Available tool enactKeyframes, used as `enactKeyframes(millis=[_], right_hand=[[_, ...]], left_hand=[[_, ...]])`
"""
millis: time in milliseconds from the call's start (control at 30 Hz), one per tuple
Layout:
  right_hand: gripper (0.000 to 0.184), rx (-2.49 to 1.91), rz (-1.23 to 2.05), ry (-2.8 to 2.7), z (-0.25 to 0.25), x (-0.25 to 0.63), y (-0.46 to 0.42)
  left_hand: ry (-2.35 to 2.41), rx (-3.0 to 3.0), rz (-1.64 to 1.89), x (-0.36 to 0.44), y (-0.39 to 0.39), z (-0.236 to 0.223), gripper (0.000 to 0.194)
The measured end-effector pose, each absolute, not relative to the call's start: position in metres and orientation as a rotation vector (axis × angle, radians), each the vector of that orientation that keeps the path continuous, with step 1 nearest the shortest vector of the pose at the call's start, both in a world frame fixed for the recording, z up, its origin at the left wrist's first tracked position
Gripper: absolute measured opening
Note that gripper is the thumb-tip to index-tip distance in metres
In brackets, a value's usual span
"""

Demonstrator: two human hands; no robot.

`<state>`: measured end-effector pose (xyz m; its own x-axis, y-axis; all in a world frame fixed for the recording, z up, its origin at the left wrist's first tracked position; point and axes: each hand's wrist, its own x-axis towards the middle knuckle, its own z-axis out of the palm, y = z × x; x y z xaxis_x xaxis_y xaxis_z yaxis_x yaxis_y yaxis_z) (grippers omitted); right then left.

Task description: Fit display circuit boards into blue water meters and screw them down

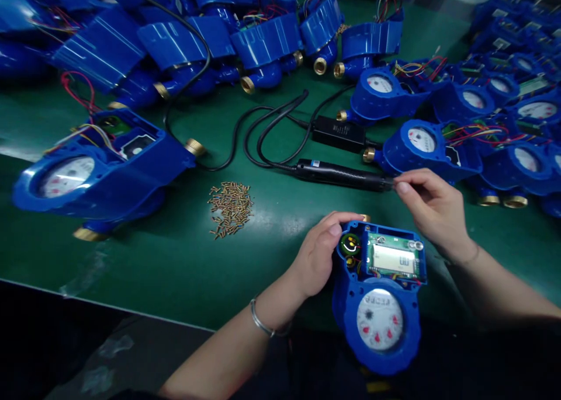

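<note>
A blue water meter (379, 301) lies face up at the near table edge, its open top showing a circuit board with a small display and a white dial below. My left hand (318, 254) curls around the meter's upper left corner, thumb on top. My right hand (432, 204) sits just beyond the meter, fingertips pinched at the tip of a black electric screwdriver (344, 175) that lies flat on the green table (175, 254).
A small heap of brass screws (231, 207) lies left of centre. One large blue meter (94, 172) rests at the left. Many more blue meters (438, 146) with coloured wires crowd the back and right. A black power adapter (338, 132) and looped cables lie mid-table.
</note>
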<state>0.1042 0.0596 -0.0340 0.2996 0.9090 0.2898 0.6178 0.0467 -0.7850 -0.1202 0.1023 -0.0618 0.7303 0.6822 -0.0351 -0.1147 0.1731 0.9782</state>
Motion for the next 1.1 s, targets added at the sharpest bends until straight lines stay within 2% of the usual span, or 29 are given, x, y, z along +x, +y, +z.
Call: enactKeyframes(millis=[133,233,567,700,1100], right_hand=[[0.016,-1.648,0.635,-1.088,-0.046,0.093,0.000],[0.026,-1.602,0.823,-0.928,-0.052,0.075,-0.027],[0.067,-1.261,1.348,-0.701,-0.032,0.044,-0.046],[0.075,-1.144,1.412,-0.673,-0.032,0.040,-0.048],[0.077,-1.128,1.373,-0.559,-0.036,0.032,-0.044]], left_hand=[[0.513,1.225,0.545,-0.123,0.105,-0.057,0.043],[0.521,1.187,0.528,-0.123,0.104,-0.057,0.038],[0.476,1.120,0.514,-0.122,0.103,-0.058,0.038],[0.480,1.056,0.541,-0.118,0.102,-0.059,0.039],[0.509,1.106,0.651,-0.111,0.094,-0.065,0.042]])
